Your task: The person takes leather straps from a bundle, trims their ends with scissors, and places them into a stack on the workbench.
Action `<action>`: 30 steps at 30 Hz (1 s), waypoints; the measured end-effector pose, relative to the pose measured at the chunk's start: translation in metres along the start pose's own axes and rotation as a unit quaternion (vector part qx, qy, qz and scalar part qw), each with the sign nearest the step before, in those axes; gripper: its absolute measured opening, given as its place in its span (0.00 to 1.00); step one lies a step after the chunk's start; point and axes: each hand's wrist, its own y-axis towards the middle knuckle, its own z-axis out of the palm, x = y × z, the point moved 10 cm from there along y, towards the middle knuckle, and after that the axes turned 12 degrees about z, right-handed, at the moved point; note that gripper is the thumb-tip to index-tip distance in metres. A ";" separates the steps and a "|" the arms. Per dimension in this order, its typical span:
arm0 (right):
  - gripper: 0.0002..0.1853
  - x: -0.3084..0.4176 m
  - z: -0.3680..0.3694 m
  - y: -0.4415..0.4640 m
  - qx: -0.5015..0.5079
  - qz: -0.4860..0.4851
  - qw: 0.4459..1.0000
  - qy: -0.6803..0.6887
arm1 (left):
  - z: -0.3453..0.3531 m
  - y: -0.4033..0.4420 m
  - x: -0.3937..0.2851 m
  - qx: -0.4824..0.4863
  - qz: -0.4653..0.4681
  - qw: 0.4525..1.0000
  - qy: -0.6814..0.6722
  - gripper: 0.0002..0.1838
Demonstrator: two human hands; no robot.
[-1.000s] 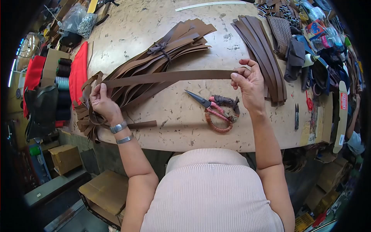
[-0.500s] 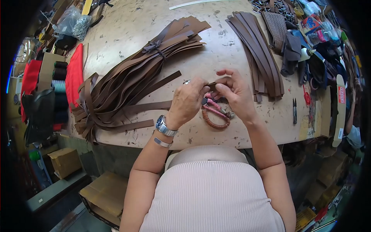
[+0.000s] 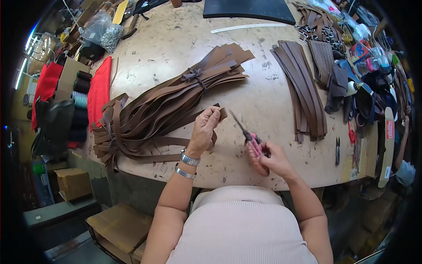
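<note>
Between its thumb and fingers my left hand (image 3: 203,131) pinches the end of a brown leather strap (image 3: 223,114), with a short piece sticking out past the fingertips. My right hand (image 3: 278,159) is closed on the handles of a pair of scissors (image 3: 248,135), wrapped in pink and brown. The dark blades point up and left toward the strap end, apart from it. Left of my left hand lies a large bundle of brown leather straps (image 3: 154,103), tied near its far end. Some loose strap ends run from it toward my left wrist.
A stack of brown straps (image 3: 303,90) lies on the worktable (image 3: 246,94) at right. Further right are small pliers-like snips (image 3: 337,152). A white ruler (image 3: 248,27) and black board (image 3: 248,9) lie at the back. Red cloth (image 3: 100,90) and thread spools (image 3: 80,86) stand left.
My right hand has left the strap, moved down and right, and taken up the scissors from the table. My left hand still holds the strap end. The camera view has shifted.
</note>
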 end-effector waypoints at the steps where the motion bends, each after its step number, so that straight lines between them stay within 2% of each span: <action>1: 0.14 0.000 0.009 -0.005 0.065 0.053 0.993 0.088 | -0.002 -0.001 0.002 -0.009 -0.009 1.000 -0.016 0.11; 3: 0.15 0.009 0.030 -0.027 0.189 0.161 0.933 0.261 | -0.004 0.000 0.004 -0.028 -0.012 0.999 -0.027 0.10; 4: 0.17 0.007 0.040 -0.032 0.222 0.177 0.909 0.304 | -0.005 0.000 0.007 -0.035 -0.015 0.999 -0.033 0.10; 7: 0.20 0.018 0.056 -0.041 0.256 0.119 0.909 0.306 | -0.005 0.000 0.011 -0.053 -0.020 0.998 -0.038 0.09; 8: 0.25 0.021 0.060 -0.043 0.271 0.090 0.919 0.273 | -0.005 0.000 0.012 -0.058 -0.020 0.997 -0.037 0.09; 11: 0.26 0.023 0.063 -0.044 0.295 0.110 0.904 0.291 | -0.007 0.000 0.013 -0.077 -0.031 0.996 -0.032 0.09; 14: 0.27 0.011 0.066 -0.037 0.272 0.122 0.899 0.321 | -0.006 -0.001 0.013 -0.077 -0.036 0.995 -0.048 0.09; 17: 0.28 0.013 0.066 -0.036 0.263 0.135 0.910 0.290 | -0.007 -0.001 0.012 -0.082 -0.031 0.995 -0.048 0.08; 20: 0.26 0.017 0.068 -0.037 0.264 0.156 0.897 0.318 | -0.005 0.000 0.009 -0.077 -0.019 0.995 -0.053 0.09; 26: 0.27 0.009 0.075 -0.031 0.284 0.153 0.885 0.335 | 0.002 -0.002 0.010 -0.057 -0.017 0.997 -0.051 0.09; 29: 0.31 0.005 0.077 -0.023 0.269 0.124 0.892 0.342 | 0.009 -0.003 0.007 -0.039 0.001 0.998 -0.045 0.09; 30: 0.29 0.007 0.076 -0.022 0.265 0.117 0.888 0.357 | 0.011 -0.004 0.007 -0.037 0.006 0.998 -0.041 0.09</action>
